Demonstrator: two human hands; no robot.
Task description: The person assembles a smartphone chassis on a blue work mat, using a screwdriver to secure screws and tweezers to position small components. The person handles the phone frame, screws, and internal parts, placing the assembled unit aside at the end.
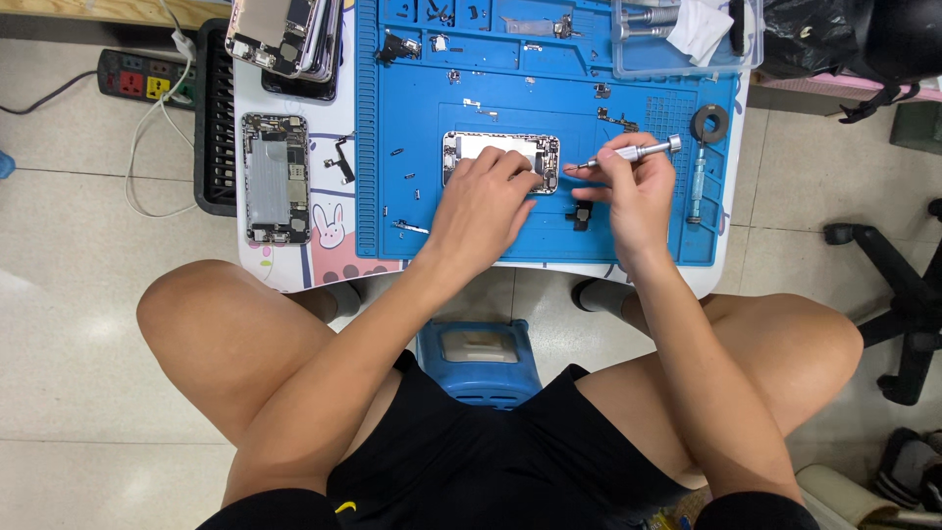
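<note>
— At the small white table (pixel 294 270), we have an opened phone chassis (pixel 500 160) lying flat in the middle of the blue repair mat (pixel 392 118). Our left hand (pixel 483 201) rests on it, fingers curled down over its lower edge to pin it; our right hand (pixel 633 186) pinches a slim silver screwdriver (pixel 628 153), tip at the chassis's right end.

— How do we judge it will handle?

— Light and stiff, we think, but fragile: bare boards and thin connectors show inside. We would hold it by the metal rim, never the innards. It may slide on the mat, so the left hand's pressure matters.

— And around it?

— Tiny screws and brackets are scattered over the mat, a small black part (pixel 581 216) just below the right hand. A second opened phone (pixel 276 178) lies well to the left, with a stack of phone frames (pixel 285 37) above it and a clear plastic box (pixel 687 34) at the top right.
</note>
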